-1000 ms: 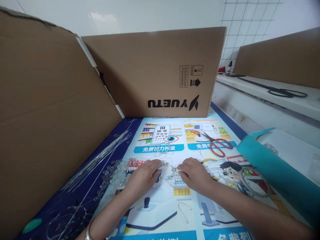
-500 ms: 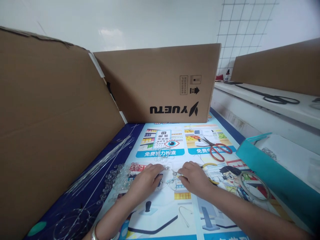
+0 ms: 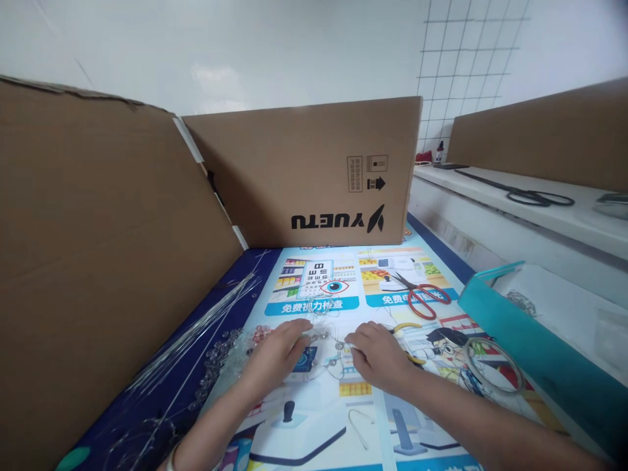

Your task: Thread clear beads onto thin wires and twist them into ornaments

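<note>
Both hands rest low on the printed mat (image 3: 318,418), knuckles up, meeting over a small piece of beaded wire (image 3: 333,350). Left hand (image 3: 277,353) lies curled with its fingertips pinched together on the near end of that wire, at about nine o'clock from the beads. Right hand (image 3: 377,353) faces it from three o'clock, its fingers likewise closed on the wire's other end, so the beaded wire hangs stretched between the two and just above the mat's centre. At nine o'clock from the left hand a heap of clear beads (image 3: 223,350) spreads over the mat's edge onto the dark blue cloth (image 3: 147,405), and a bundle of straight thin wires (image 3: 196,333) runs from there toward ten o'clock. At one o'clock from the right hand lie red-handled scissors (image 3: 424,294), blades pointing to the far side; yellow-handled pliers (image 3: 409,327) sit just beside the right hand, partly hidden by it. A ring of clear tape (image 3: 493,366) lies at three o'clock, near a teal tray (image 3: 530,347) that rises along the mat's right side. Brown cardboard (image 3: 98,248) walls the left, and a cardboard box (image 3: 314,176) printed with upside-down letters stands at twelve o'clock. A loose bent wire (image 3: 358,425) lies on the mat at six o'clock from the hands.
</note>
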The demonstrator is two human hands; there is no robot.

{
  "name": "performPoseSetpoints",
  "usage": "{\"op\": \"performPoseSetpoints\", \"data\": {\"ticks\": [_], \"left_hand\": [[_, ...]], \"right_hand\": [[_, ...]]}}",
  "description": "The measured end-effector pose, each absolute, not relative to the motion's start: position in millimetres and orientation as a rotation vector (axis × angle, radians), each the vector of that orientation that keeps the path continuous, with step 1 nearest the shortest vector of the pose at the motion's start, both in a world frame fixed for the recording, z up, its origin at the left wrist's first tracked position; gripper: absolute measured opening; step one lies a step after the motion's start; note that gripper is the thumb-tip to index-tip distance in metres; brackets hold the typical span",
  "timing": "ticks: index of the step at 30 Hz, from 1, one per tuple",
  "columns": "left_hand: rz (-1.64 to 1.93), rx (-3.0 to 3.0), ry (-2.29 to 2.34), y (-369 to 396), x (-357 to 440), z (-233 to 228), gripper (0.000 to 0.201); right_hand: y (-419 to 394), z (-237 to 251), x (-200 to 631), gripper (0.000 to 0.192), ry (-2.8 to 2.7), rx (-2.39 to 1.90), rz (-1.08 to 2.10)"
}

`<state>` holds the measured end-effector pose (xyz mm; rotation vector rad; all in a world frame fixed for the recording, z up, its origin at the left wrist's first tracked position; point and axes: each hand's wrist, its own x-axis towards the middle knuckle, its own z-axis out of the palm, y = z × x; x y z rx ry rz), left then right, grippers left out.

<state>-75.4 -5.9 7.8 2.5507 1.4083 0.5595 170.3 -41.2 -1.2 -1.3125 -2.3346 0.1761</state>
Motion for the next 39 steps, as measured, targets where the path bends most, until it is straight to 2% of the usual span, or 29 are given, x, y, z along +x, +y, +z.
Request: {"op": "performPoseSetpoints", "data": {"ticks": [6, 15, 26, 33, 39], "left_hand": [[0.522, 2.645, 1.399, 27, -69, 14, 0.033], [0.330, 2.709, 1.298, 75, -55, -14, 0.039], [0.363, 2.626, 1.541, 119, -47, -34, 0.048], [0.479, 2.663, 1.542, 97, -50, -14, 0.045], [0.536, 2.746, 1.406, 33, -74, 21, 0.039]], "right_hand": [[-39, -5, 173, 0.025, -2.277, -1.274, 0.210], [-40, -2, 172, 0.021, -2.303, -1.289, 0.205], [-40, -4, 173, 0.021, -2.275, -1.247, 0.193], [-38, -4, 174, 0.019, -2.209, -1.210, 0.202], [-9, 35, 219, 0.020, -2.057, -1.322, 0.222]]}}
